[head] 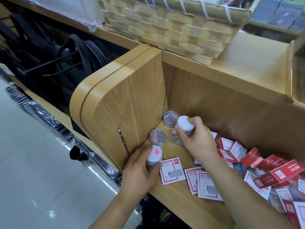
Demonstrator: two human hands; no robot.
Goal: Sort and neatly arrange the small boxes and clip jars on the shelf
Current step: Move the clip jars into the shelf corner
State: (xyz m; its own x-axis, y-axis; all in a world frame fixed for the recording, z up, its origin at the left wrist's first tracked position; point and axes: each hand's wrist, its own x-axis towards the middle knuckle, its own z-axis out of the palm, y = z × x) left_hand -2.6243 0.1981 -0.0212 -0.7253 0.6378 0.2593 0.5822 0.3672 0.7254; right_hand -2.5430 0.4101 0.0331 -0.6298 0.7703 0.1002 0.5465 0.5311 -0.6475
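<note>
Clearly, left hand [138,169] grips the pink-stickered jar [154,155], right hand [196,141] the tilted jar [184,125]; setting either down carelessly could topple the standing clip jars [157,137] crowded just beside

L hand [140,169], lower centre, fingers curled round a stickered jar [154,156]; R hand [198,142], mid-frame, grips a tilted jar [184,125] from the side.
</note>
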